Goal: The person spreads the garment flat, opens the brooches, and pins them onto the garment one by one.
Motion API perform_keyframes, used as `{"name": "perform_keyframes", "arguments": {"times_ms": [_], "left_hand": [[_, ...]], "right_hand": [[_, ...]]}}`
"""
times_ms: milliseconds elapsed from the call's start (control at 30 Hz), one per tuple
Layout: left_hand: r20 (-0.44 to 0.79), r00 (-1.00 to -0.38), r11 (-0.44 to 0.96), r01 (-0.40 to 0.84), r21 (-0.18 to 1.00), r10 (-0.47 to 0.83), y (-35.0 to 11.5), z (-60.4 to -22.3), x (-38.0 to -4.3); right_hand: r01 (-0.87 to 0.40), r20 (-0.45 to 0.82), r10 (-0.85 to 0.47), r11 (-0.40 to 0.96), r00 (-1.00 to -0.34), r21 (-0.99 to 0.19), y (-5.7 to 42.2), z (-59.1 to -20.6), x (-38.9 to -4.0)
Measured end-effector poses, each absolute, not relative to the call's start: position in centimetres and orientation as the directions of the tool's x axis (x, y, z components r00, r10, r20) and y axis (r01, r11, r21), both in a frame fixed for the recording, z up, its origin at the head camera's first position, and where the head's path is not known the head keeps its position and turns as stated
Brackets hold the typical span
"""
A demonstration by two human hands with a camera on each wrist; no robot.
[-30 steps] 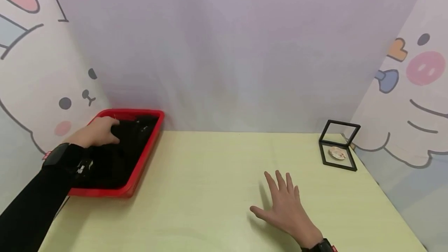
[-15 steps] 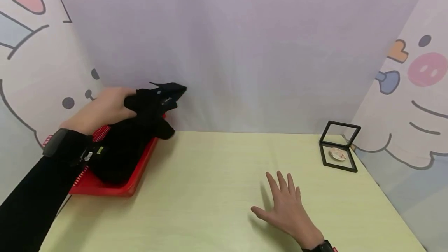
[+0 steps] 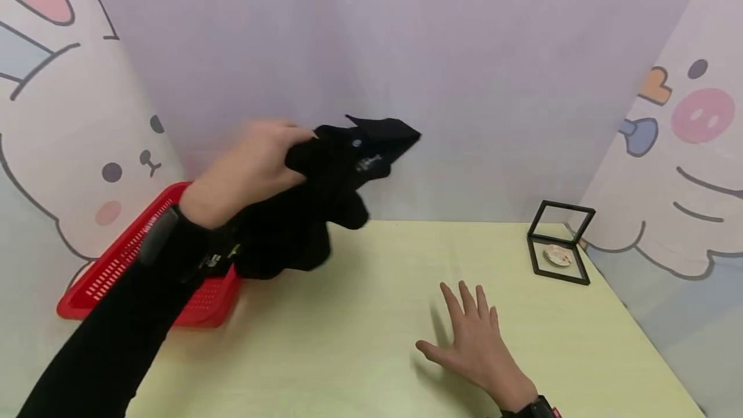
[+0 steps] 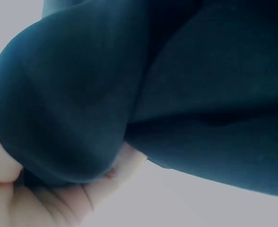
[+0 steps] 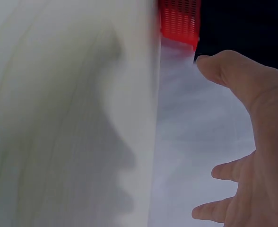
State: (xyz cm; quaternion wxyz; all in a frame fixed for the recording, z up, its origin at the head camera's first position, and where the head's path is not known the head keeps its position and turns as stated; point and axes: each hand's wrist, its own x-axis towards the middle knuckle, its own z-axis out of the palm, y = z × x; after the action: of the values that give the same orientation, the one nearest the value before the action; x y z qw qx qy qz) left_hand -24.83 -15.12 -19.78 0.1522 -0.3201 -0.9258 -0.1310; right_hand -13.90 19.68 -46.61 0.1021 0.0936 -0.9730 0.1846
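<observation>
Arm (image 3: 110, 337) outstretched, the left grip (image 3: 255, 163) holds black cloth (image 3: 333, 176), fingers (image 4: 99, 190) seemingly curled.

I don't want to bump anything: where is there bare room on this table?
The table is bare between the red basket and the right grip, and farther back between the black cloth and the black frame. It is crowded at left, with the basket and the cloth held in the left grip; the frame stands near the far right corner.

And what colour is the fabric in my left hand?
The fabric is mostly black; the head view shows it best.
</observation>
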Motion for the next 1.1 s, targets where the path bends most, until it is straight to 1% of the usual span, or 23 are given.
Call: {"name": "perform_keyframes", "arguments": {"times_ms": [200,400,500,567,667,767,833,933,1100], "left_hand": [[0.33,-0.74,0.706,0.666,0.241,0.586,-11.0,-22.7,-24.4],[0.304,-0.7,0.632,0.714,0.301,0.646,-6.2,-26.4,-23.5],[0.279,-0.691,0.601,0.72,0.347,0.667,-4.3,-28.5,-23.0],[0.253,-0.688,0.587,0.718,0.375,0.68,-3.4,-30.0,-22.7],[0.215,-0.687,0.573,0.708,0.412,0.694,-2.3,-32.3,-22.3],[0.171,-0.706,0.579,0.675,0.458,0.688,-1.7,-34.6,-22.0],[0.136,-0.727,0.588,0.638,0.498,0.673,-1.8,-36.1,-21.9],[0.073,-0.764,0.607,0.563,0.56,0.641,-2.3,-38.2,-21.7],[-0.026,-0.81,0.627,0.433,0.648,0.586,-4.4,-41.3,-21.5]], "right_hand": [[-0.212,0.231,-0.14,0.922,-0.963,-0.324,19.9,-46.4,-14.0],[-0.195,0.209,-0.13,0.923,-0.969,-0.331,20.3,-45.8,-14.1],[-0.189,0.211,-0.123,0.926,-0.97,-0.328,20.6,-45.4,-14.2],[-0.201,0.24,-0.126,0.926,-0.962,-0.32,20.8,-45.2,-14.3],[-0.247,0.329,-0.137,0.915,-0.934,-0.32,21.0,-45.0,-14.5],[-0.308,0.411,-0.155,0.89,-0.898,-0.338,21.2,-44.8,-14.7],[-0.337,0.43,-0.168,0.872,-0.887,-0.356,21.3,-44.7,-14.9],[-0.327,0.385,-0.167,0.858,-0.908,-0.397,21.7,-44.1,-15.1],[-0.216,0.217,-0.127,0.864,-0.968,-0.454,22.3,-43.3,-15.1]]}}
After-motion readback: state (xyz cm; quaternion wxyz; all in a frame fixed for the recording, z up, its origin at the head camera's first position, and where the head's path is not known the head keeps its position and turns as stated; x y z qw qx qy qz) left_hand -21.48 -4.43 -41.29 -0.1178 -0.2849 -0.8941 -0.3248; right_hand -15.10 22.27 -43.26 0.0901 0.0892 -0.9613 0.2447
